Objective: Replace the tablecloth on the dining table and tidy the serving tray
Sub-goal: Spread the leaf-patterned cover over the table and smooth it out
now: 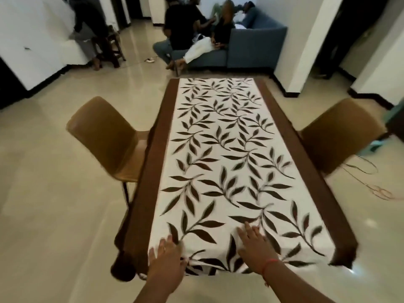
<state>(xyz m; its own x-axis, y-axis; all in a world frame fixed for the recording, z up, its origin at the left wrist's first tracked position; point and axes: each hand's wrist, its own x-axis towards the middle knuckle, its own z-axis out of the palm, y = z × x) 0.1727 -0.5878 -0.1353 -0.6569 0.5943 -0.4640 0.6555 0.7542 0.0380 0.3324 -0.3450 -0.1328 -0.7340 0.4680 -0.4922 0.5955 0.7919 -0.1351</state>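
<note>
On the near end of the one white, brown-bordered, leaf-printed tablecloth (227, 162) (spread over the table between two tan chairs (105, 136)), left hand (168, 259) and right hand (254, 246) press flat, fingers spread.

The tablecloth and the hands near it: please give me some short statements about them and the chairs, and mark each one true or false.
1. Both hands lie flat on the tablecloth near its close end. True: the left hand and the right hand have straight fingers spread on the cloth.
2. The tablecloth is plain blue. False: it is white with dark leaves and a brown border.
3. One brown chair stands on each side of the table. True: the left chair and the right chair.
4. A serving tray stands in the middle of the cloth. False: no tray is on it.
5. The right wrist wears a red thread. True.
</note>
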